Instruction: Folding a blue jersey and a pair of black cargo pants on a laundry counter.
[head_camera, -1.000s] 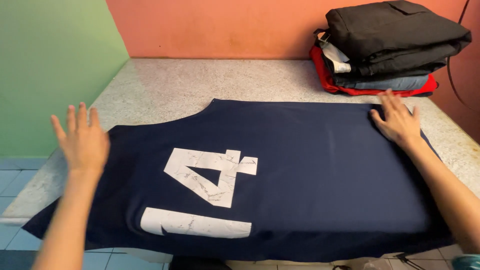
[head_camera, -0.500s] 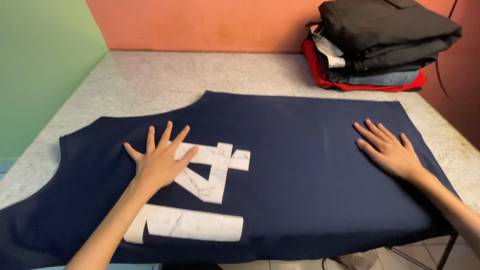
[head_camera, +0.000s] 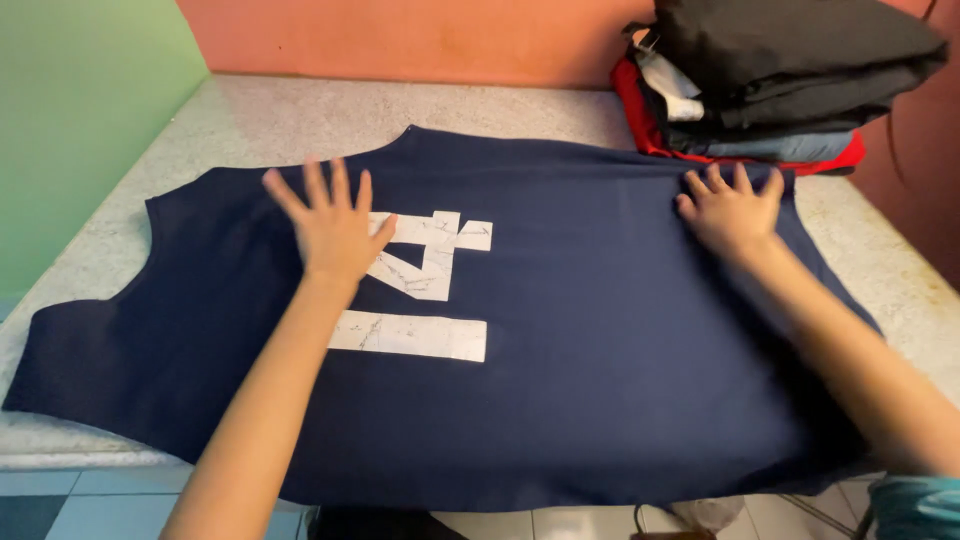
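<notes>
Both flat, spread hands slid up the navy jersey (head_camera: 600, 380): left hand (head_camera: 332, 232) mid-cloth, right hand (head_camera: 732, 212) at its far edge.

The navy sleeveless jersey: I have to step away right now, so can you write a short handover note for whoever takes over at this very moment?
Left hand: open, flat on the navy sleeveless jersey with cracked white printed patches, fingers spread beside the white print.
Right hand: open, palm down at the jersey's far edge, near the stack of folded dark, blue and red clothes.
Jersey: spread flat across the speckled stone counter, near edge hanging over the front.
Done: laid out, mostly smooth.
Left: no fold made in it yet; likely folding, then stacking.
</notes>
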